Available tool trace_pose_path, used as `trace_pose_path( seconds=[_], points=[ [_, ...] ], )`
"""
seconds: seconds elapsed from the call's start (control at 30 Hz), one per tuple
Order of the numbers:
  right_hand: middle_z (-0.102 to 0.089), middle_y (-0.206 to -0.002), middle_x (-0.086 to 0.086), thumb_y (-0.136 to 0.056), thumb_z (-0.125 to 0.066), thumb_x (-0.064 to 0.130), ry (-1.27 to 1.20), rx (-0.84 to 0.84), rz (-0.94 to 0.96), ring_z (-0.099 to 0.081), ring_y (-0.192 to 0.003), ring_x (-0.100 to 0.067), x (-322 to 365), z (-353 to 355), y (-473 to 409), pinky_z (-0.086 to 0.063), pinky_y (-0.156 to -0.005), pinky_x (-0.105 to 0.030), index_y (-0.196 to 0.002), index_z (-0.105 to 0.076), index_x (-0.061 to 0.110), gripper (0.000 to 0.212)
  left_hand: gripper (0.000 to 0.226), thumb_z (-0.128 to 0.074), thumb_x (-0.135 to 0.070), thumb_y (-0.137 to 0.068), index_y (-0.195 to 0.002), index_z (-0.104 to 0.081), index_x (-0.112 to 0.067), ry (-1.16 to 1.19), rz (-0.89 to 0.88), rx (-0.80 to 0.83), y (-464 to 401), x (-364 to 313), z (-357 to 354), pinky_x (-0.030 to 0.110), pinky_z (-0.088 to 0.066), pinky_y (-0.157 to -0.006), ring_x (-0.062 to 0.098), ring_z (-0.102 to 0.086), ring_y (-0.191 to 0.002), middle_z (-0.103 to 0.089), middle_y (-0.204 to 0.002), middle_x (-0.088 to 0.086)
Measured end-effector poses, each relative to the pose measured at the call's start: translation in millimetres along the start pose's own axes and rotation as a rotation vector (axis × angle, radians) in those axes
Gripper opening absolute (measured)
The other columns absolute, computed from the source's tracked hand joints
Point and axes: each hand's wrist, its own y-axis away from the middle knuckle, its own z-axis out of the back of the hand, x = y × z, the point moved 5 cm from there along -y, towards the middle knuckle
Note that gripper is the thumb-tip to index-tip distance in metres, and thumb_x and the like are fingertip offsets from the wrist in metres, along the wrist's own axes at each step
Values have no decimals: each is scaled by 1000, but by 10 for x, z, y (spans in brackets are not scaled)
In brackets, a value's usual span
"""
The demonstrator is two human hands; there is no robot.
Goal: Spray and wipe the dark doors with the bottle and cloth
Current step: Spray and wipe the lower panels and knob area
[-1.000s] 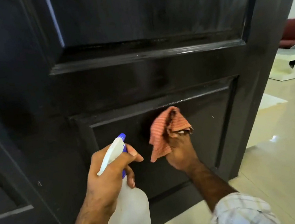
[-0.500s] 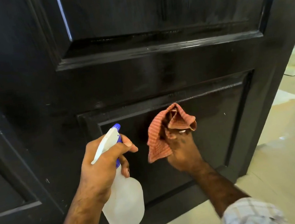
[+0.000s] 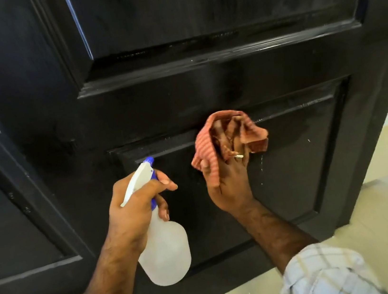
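A home interior: dark panelled door (image 3: pixel 205 90) standing over pale tiled floor (image 3: pixel 383 207).

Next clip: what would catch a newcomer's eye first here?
The orange cloth, bunched in the right hand, stands out at mid-frame against the dark door. Left of it, the left hand grips a white spray bottle, its blue nozzle aimed at the lower panel.

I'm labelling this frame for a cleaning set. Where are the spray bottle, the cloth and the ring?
spray bottle (image 3: pixel 164 253): head view, on its clear belly.
cloth (image 3: pixel 204 149): head view, on the striped fold at its left.
ring (image 3: pixel 239 156): head view, on the band around a right-hand finger.
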Motion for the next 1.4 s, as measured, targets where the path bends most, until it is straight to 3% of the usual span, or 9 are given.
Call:
trace_pose_path(
  seconds=[0.13, 0.2, 0.3, 0.43, 0.6, 0.77, 1.0, 1.2, 1.4],
  points=[
    [-47, -166, -11, -89, -73, 23, 118, 313, 516, -45, -152, -41, -270, 251, -166, -36, -118, -66, -155, -59, 21, 67, 20, -65, -5, -94, -80, -77, -14, -19, -9, -20, 132, -102, 92, 40, -53, -57, 26, -53, -49, -77, -93, 18],
    [-59, -155, -14, -85, -70, 14, 149, 218, 479, -60, -137, -45, -618, 523, -290, -46, -110, -64, -157, -53, 20, 74, 23, -64, -6, -95, -79, -77, -16, -30, 16, -53, 216, -129, 134, 40, -54, -57, 26, -54, -50, -78, -91, 16],
    [-49, -161, -22, -98, -62, 14, 147, -8, 109, -49, -145, -52, -1044, 824, -181, -39, -115, -72, -161, -44, 12, 65, 26, -64, -7, -97, -78, -77, -19, -26, 35, -84, 282, -127, 229, 39, -56, -57, 25, -57, -52, -79, -90, 13],
    [-58, -150, -10, -109, -51, 19, -49, -252, -219, -51, -142, -44, -461, 528, -189, -35, -118, -70, -151, -56, 15, 42, 24, -66, -9, -96, -78, -78, -20, -19, 37, -121, 264, -77, 427, 39, -58, -58, 22, -58, -53, -77, -90, 16],
    [-43, -164, -24, -106, -55, 25, -2, -66, 100, -33, -155, -52, 588, -217, -65, -28, -123, -69, -152, -50, 4, 51, 23, -66, -8, -95, -77, -77, -20, -6, 25, -116, 199, -124, 645, 39, -56, -57, 22, -57, -51, -77, -89, 14],
    [-48, -164, -17, -106, -45, 29, 88, 156, 345, -42, -154, -39, 181, 113, -225, -40, -116, -64, -148, -62, 5, 51, 14, -66, -5, -94, -86, -64, -17, 49, 80, -93, 210, -117, 611, 35, -50, -52, 21, -53, -48, -69, -72, 11],
    [-45, -157, -38, -114, -37, 40, 86, -203, -377, -42, -147, -58, -334, 183, -70, -33, -119, -73, -151, -55, -4, 59, 7, -68, -15, -98, -104, -69, -12, 32, 84, -90, 213, 8, 744, 35, -57, -55, 20, -59, -50, -79, -88, 10],
    [-39, -168, -23, -103, -59, 34, -16, -36, 15, -26, -159, -47, 1318, -652, -48, -20, -128, -68, -147, -62, 0, 56, 11, -68, -13, -97, -91, -68, -22, 80, 42, -207, 293, -165, 1155, 40, -53, -61, 22, -55, -49, -77, -86, 15],
    [-45, -167, -12, -91, -58, 18, 24, 138, 257, -54, -144, -44, 823, -339, -132, -42, -114, -60, -158, -50, 9, 69, 6, -67, -14, -98, -96, -72, -16, 58, 38, -184, 318, -201, 1182, 39, -54, -59, 23, -55, -50, -79, -90, 13]
  ],
)
